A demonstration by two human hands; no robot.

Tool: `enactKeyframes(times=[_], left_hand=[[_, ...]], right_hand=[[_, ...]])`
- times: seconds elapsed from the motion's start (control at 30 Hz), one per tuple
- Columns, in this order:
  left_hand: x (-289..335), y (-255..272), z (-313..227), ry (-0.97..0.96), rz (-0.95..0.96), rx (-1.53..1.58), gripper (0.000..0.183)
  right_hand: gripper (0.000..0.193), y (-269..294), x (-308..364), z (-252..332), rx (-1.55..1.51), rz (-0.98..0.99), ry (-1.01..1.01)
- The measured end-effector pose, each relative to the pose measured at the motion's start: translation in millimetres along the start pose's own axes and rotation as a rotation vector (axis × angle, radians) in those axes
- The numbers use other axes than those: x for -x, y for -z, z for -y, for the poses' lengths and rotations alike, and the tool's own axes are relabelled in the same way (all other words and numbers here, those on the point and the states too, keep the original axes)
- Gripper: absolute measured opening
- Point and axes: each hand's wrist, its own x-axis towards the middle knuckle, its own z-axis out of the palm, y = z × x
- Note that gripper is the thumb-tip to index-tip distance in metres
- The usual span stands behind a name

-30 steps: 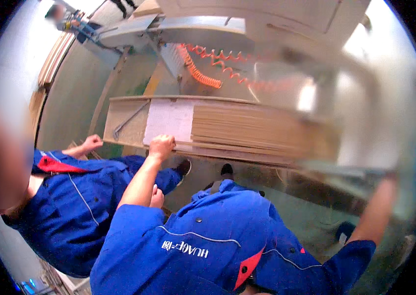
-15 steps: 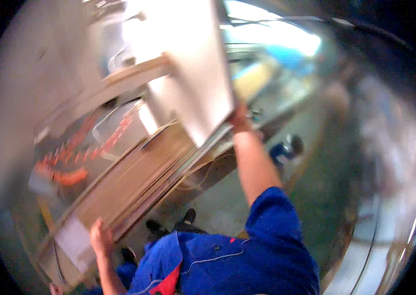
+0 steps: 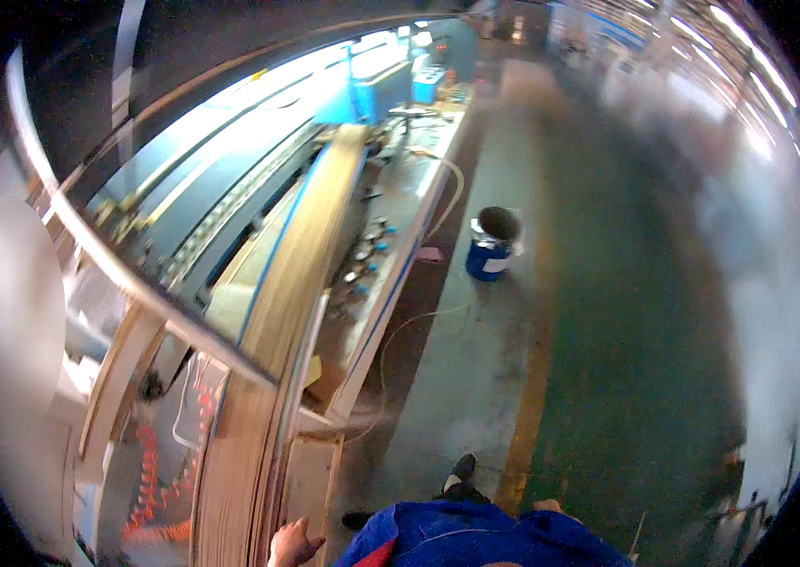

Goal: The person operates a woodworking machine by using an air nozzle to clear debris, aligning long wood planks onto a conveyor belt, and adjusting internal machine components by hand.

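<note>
Left hand [image 3: 294, 543]: positioned at the near end of the stack of long wooden strips [image 3: 272, 378], just beside its right-hand edge. The grip is loosely open, with the fingers apart and nothing visible in it; from where I stand, contact with the stack cannot be confirmed.

Right hand: only a small patch of bare skin [image 3: 551, 507] shows at the right side of the blue work jacket [image 3: 475, 531]. I cannot tell the state of this grip or whether it holds anything.

The strips lie lengthwise, running from the near end up to a blue machine housing [image 3: 348, 102]. A thin blue edge follows part of their left side. A pale bar [image 3: 159, 307] slants over from the left, its end above the stack.

To the right of the strips is a long bench [image 3: 386, 321], its surface carrying small metal fittings with blue parts [image 3: 362, 260]. A pale hose [image 3: 458, 184] loops over its outer edge. A blue bucket [image 3: 489, 263] with a dark opening stands on the floor [image 3: 456, 350], between the bench and a yellow floor line [image 3: 524, 444]. Orange coiled hoses [image 3: 146, 491] hang left of the stack.
</note>
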Motion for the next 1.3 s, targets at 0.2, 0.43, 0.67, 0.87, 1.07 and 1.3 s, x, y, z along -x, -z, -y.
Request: enactKeyframes(times=[0.2,0.43,0.67,0.87,1.07,1.3], left_hand=[[-129,7,-98,-0.191,-0.14,0.171,0.069],[-190,0,-196,0.174,0.273,0.428,0.063],[-280,-13,-219,0.247,0.315,0.185,0.046],[-468,50,-344,0.026,0.343,0.195,0.044],[-674,264,-610,-0.401,-0.07,0.232,0.04],[-774,443,-809,-0.398,-0.332,0.551,0.048]], right_hand=[[0.03,1,-77,-7,-0.545,-0.03,-0.063],[0.019,133,-193,87,-0.788,-0.367,0.505],[0.018,320,-278,46,-0.976,-0.226,0.432],[0.016,441,-276,-43,-1.578,-0.266,0.014],[0.018,487,-275,-43,-1.625,-0.213,-0.301],[0.02,618,-367,-1,-1.501,-0.147,-0.246]])
